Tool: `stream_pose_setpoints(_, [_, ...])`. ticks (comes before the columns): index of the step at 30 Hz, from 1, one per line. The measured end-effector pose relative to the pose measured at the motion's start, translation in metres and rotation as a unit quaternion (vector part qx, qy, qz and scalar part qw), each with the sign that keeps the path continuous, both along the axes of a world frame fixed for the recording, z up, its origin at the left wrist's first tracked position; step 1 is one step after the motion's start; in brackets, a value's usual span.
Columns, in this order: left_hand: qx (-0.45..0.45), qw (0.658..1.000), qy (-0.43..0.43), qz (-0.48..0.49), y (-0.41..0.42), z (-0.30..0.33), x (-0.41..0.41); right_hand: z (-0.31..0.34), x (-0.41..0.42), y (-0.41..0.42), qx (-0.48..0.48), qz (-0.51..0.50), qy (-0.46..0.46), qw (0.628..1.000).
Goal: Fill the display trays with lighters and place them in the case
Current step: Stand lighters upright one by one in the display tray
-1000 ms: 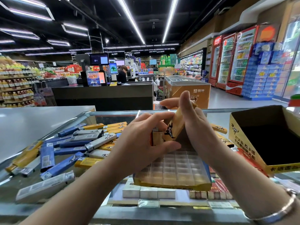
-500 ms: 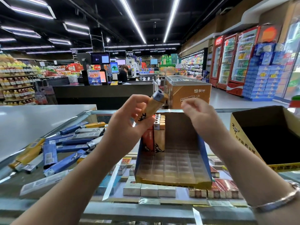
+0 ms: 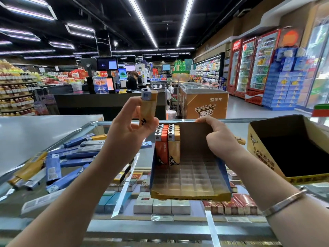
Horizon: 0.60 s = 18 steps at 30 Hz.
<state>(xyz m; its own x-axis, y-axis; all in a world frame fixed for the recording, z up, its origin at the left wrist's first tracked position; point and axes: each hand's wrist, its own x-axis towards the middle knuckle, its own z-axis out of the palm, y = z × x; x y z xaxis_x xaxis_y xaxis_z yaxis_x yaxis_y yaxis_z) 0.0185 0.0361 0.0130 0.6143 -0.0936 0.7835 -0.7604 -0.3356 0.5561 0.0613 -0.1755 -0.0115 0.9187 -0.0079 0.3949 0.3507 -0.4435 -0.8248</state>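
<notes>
Fingers [image 3: 135,111] of the left hand [image 3: 127,132] pinch one yellow lighter [image 3: 148,106] upright, lifted above the far left corner of the display tray [image 3: 188,196]. Right hand [image 3: 219,138] grips the tray's tall back wall at its top edge, thumb in front and curled fingers behind. Inside the tray, two rows of lighters stand against the left wall: an orange row [image 3: 161,147] and a yellow row [image 3: 174,147] touching each other. All other clear cells to the right and toward the near yellow rim are free. The tray stands on the glass worktop [image 3: 124,227]. Loose blue and yellow lighters [image 3: 53,166] lie in a heap to the left, well apart from the tray. An open yellow carton [image 3: 263,157] stands just beside the tray's right side.
</notes>
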Motion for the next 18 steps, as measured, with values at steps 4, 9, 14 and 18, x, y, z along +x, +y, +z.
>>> stream_pose_setpoints(4, [-0.009, 0.998, 0.052, -0.034, 0.004, 0.0, 0.002, 0.001, 0.0, -0.002, 0.004, -0.007, 0.001, 1.0])
stream_pose_setpoints(9, [0.066, 0.986, 0.129, -0.087, 0.004, -0.005, 0.003, 0.0, 0.002, -0.007, 0.005, -0.019, -0.005, 1.0])
stream_pose_setpoints(14, [0.16, 0.982, 0.092, -0.039, 0.002, -0.01, 0.005, 0.0, 0.004, -0.008, 0.003, -0.026, -0.002, 1.0])
stream_pose_setpoints(18, [0.168, 0.984, 0.05, -0.019, -0.003, -0.013, 0.003, 0.0, 0.004, -0.008, 0.003, -0.026, -0.005, 1.0])
